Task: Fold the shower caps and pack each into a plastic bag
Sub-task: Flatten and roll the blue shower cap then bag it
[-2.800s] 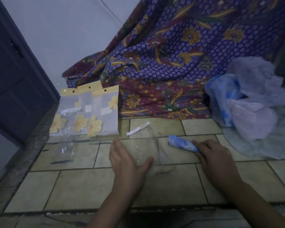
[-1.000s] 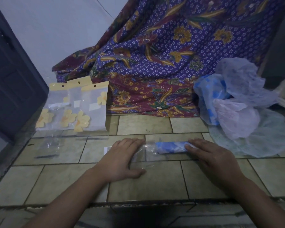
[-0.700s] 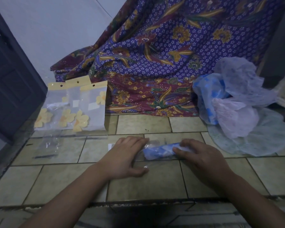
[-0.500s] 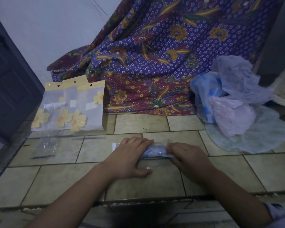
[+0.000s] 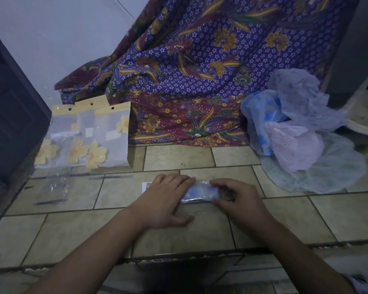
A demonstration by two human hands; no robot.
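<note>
Pressing flat on one end of a clear plastic bag (image 5: 197, 200), the left hand (image 5: 166, 200) has its fingers straight and close together. The right hand (image 5: 240, 201) curls its fingers and thumb round the other end of the bag. A folded blue shower cap (image 5: 202, 190) sits inside the bag, between the two hands, on the tiled floor (image 5: 179, 158). Loose shower caps (image 5: 295, 128) lie in a heap at the right. Packed bags with yellow flowers (image 5: 87, 136) sit at the left, just beside a flowery cloth (image 5: 189, 71).
</note>
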